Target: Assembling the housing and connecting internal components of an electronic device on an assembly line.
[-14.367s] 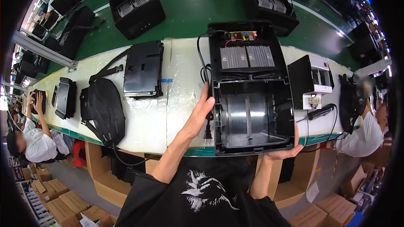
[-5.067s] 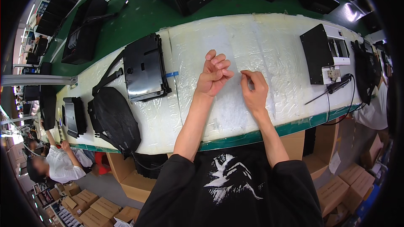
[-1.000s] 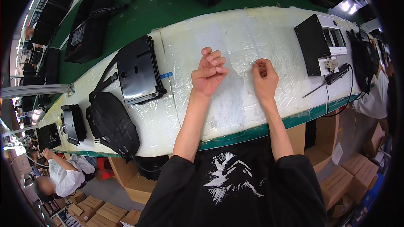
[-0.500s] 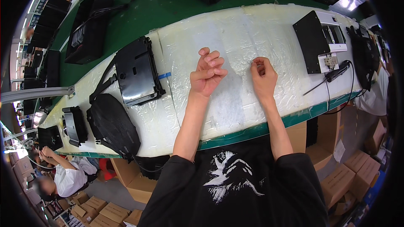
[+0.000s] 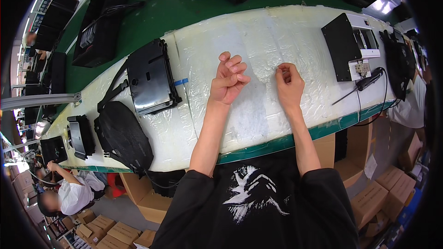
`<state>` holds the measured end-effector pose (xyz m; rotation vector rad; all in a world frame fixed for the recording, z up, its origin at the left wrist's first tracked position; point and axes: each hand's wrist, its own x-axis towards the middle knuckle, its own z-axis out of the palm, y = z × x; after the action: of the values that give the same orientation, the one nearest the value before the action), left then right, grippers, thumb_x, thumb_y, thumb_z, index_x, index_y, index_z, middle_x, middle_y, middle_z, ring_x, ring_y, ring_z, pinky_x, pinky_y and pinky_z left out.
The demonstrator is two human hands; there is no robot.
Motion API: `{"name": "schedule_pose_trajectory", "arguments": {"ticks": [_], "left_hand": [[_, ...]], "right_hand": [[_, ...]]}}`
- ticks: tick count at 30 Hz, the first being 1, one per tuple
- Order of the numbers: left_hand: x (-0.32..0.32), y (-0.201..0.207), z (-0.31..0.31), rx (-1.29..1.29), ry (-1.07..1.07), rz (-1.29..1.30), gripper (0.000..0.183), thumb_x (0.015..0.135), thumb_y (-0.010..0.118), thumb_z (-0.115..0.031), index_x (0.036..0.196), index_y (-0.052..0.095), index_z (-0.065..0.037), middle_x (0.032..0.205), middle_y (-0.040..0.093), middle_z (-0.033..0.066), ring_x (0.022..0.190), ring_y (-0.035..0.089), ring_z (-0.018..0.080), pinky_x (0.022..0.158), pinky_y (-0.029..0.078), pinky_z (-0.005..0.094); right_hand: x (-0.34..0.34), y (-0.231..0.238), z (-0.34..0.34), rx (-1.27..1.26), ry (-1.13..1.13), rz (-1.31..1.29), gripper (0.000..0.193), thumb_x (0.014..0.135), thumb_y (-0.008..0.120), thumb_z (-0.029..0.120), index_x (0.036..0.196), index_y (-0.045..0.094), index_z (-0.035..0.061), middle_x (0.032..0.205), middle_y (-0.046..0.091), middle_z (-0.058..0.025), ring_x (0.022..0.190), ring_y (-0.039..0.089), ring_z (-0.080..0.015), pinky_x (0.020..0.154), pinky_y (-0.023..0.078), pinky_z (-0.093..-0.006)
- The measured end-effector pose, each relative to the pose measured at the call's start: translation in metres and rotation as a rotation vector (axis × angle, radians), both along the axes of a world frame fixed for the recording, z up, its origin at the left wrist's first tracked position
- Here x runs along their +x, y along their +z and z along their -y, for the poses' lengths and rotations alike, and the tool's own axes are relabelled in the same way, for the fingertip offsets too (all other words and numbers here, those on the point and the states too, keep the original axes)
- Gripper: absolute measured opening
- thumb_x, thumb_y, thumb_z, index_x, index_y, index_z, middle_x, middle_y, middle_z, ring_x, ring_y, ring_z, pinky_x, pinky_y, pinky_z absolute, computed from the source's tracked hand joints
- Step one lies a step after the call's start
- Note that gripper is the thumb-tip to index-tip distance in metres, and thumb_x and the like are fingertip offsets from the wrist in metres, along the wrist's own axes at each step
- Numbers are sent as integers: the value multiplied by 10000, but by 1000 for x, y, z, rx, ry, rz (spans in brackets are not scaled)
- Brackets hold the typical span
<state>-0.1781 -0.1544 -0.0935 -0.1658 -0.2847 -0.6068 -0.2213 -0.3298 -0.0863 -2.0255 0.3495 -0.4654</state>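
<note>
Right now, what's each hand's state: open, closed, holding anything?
Left hand: half open, fingers loosely curled, empty.
Right hand: loosely closed, nothing visible in it.

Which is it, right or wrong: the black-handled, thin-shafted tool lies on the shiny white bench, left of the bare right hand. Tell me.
Wrong side: the head view shows the tool right of the right hand, on the bench.
</note>
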Motion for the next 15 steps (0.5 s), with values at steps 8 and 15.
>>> {"name": "schedule_pose_trajectory", "arguments": {"ticks": [8,15], "left_hand": [[-3,0,-2,1,12,-17,501,737,518,234,941,550,-222,868,458,-68,826,480,70,758,438,249],[-40,41,10,-120,24,-179,549,649,444,272,890,548,-211,818,442,-67,786,471,69,750,422,258]], "right_hand": [[-3,-1,-2,9,8,-14,100,818,611,59,910,616,22,723,614,-39,588,515,-84,551,434,-231],[-38,52,-26,103,200,241,176,804,613,31,976,610,-9,900,631,-78,769,579,-145,717,466,-257]]}}
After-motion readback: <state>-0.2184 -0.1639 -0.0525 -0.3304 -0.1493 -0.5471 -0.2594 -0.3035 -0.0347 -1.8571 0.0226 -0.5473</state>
